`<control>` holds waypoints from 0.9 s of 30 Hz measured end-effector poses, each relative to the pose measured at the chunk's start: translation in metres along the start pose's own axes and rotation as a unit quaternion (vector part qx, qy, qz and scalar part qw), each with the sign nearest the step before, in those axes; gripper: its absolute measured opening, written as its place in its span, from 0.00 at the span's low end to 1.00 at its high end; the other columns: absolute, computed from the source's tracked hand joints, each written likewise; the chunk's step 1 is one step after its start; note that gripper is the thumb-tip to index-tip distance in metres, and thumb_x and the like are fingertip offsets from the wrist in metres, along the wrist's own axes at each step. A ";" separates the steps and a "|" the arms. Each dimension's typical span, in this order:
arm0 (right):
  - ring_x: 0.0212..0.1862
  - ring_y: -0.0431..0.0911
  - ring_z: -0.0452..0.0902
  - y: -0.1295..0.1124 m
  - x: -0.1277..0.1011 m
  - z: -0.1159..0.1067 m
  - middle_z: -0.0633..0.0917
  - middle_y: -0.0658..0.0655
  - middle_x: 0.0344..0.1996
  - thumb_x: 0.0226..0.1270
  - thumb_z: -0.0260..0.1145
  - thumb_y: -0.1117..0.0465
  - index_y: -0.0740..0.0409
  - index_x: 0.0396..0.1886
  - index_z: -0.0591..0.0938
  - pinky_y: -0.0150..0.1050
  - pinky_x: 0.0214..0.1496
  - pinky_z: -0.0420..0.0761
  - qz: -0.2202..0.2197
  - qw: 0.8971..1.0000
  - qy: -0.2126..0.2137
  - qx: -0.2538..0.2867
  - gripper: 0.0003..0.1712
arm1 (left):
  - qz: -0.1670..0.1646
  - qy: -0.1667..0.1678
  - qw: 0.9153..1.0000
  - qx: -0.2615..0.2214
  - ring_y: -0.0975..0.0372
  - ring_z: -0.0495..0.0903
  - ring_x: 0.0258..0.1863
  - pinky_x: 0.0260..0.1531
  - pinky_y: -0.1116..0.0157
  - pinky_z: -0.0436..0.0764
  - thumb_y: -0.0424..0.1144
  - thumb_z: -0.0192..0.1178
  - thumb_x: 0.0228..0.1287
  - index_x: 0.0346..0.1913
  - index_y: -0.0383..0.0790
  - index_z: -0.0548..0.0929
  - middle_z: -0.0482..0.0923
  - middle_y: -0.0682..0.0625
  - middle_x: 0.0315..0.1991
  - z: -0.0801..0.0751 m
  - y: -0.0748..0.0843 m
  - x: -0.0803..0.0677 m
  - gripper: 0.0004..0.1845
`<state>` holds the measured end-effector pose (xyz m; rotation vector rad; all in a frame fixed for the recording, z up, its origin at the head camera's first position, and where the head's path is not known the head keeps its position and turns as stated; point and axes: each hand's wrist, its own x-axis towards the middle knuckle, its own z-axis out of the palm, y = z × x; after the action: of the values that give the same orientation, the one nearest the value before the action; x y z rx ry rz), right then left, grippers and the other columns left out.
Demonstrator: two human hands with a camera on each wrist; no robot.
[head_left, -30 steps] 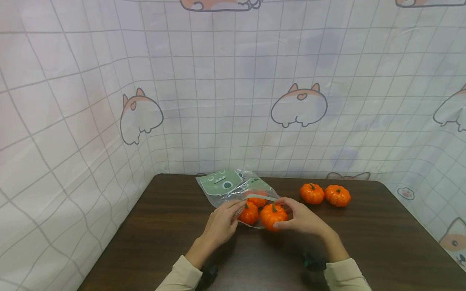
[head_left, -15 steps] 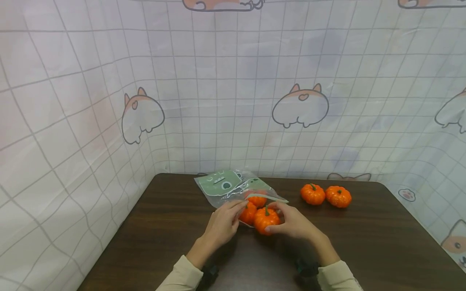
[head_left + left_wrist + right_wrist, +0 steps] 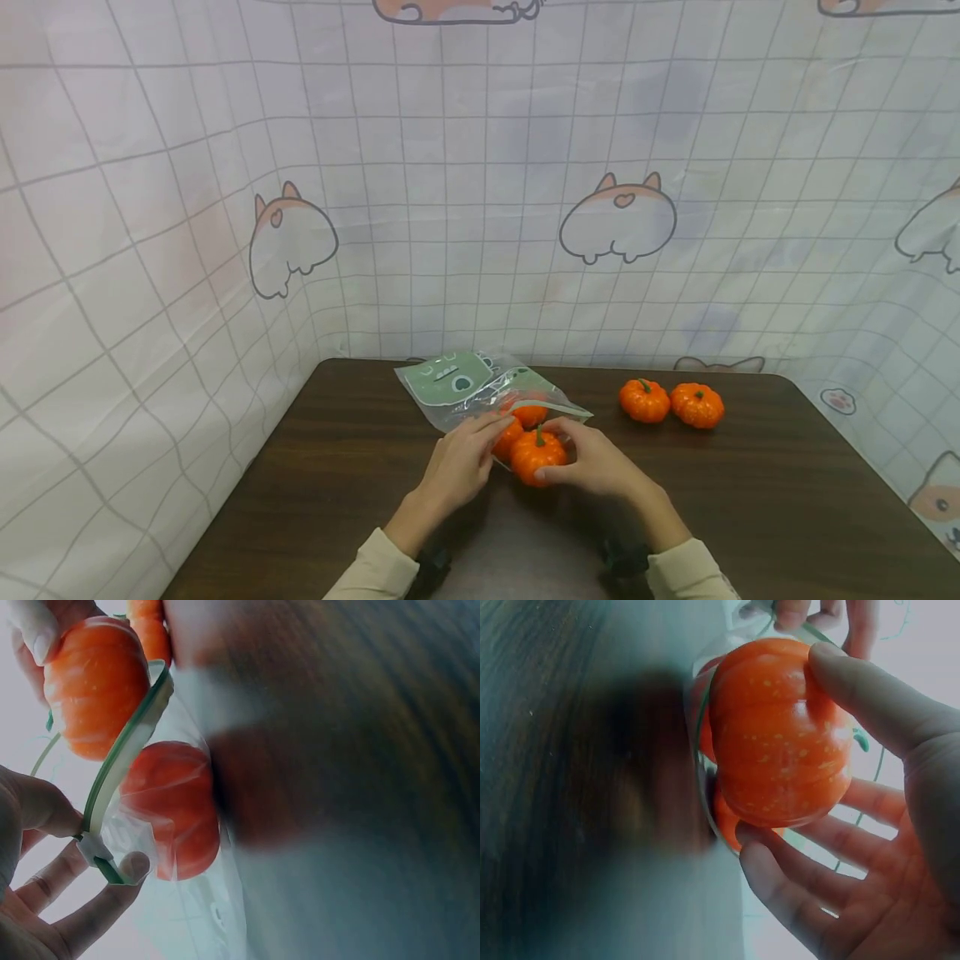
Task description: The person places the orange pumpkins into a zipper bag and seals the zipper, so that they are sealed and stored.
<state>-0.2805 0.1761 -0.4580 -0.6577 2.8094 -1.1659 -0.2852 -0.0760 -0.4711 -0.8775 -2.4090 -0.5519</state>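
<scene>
My right hand (image 3: pixel 600 463) has moved the pumpkin (image 3: pixel 536 454) left, fingers curled round it at the bag (image 3: pixel 480 390) mouth, mid-tabletop. My left hand (image 3: pixel 459 463) pinches the bag's rim.

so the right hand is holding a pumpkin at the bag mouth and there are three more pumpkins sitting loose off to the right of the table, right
Not quite: only two loose pumpkins sit off to the right of the table, not three, as the head view shows. The rest holds: the right hand grips a pumpkin at the mouth of the bag, whose edge the left hand pinches.
</scene>
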 end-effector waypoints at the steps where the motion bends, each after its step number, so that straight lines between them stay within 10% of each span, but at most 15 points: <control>1: 0.57 0.52 0.82 0.000 0.000 -0.001 0.85 0.55 0.57 0.56 0.78 0.44 0.54 0.63 0.78 0.54 0.61 0.80 0.004 1.000 0.007 -0.003 0.38 | 0.002 0.002 1.000 0.001 0.58 0.84 0.52 0.45 0.58 0.86 0.28 0.66 0.62 0.65 0.50 0.83 0.84 0.56 0.59 0.000 0.000 0.000 0.28; 11: 0.55 0.49 0.81 0.002 0.000 0.001 0.84 0.56 0.58 0.55 0.80 0.45 0.57 0.63 0.79 0.53 0.61 0.79 0.031 0.998 0.039 -0.034 0.39 | 0.019 0.008 1.000 -0.001 0.58 0.84 0.57 0.55 0.58 0.83 0.26 0.67 0.59 0.64 0.48 0.83 0.84 0.55 0.60 0.003 -0.001 -0.001 0.29; 27: 0.54 0.47 0.81 -0.001 0.005 0.019 0.85 0.51 0.55 0.52 0.80 0.42 0.52 0.60 0.80 0.52 0.59 0.79 0.019 0.997 0.052 -0.050 0.38 | 0.025 -0.008 1.000 0.010 0.59 0.84 0.55 0.45 0.57 0.86 0.25 0.66 0.53 0.64 0.52 0.83 0.84 0.56 0.58 0.003 0.002 -0.001 0.33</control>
<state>-0.2810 0.1606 -0.4703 -0.5624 2.9697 -1.0907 -0.2842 -0.0737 -0.4735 -0.9356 -2.3957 -0.5034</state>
